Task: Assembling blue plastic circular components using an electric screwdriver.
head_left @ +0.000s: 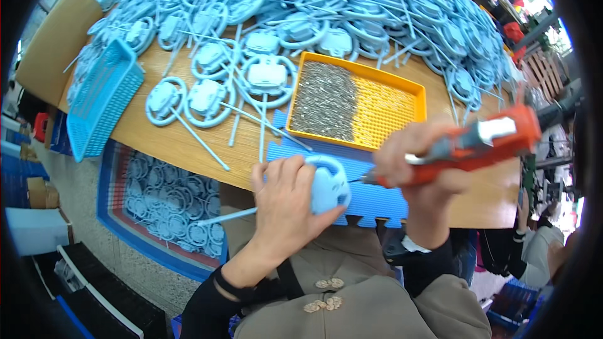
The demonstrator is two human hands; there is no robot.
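My left hand (286,204) grips a light-blue plastic part (328,183) with a round body and a thin rod that sticks out to the left past my wrist. The part is held at the near edge of the table, over a blue foam mat (377,198). Wrapped round a red-orange power screwdriver (477,141), my right hand (421,166) holds it nearly level. Its bit points left at the side of the part; whether it touches a screw, I cannot tell. A yellow tray (419,103) of small metal screws stands just beyond the mat.
A large heap of similar light-blue parts (301,28) covers the far table. Several lie nearer, left of the tray. A blue basket (103,107) stands at the left edge. Below it, a blue-rimmed crate (110,210) holds more parts. Another person (540,254) is at the right.
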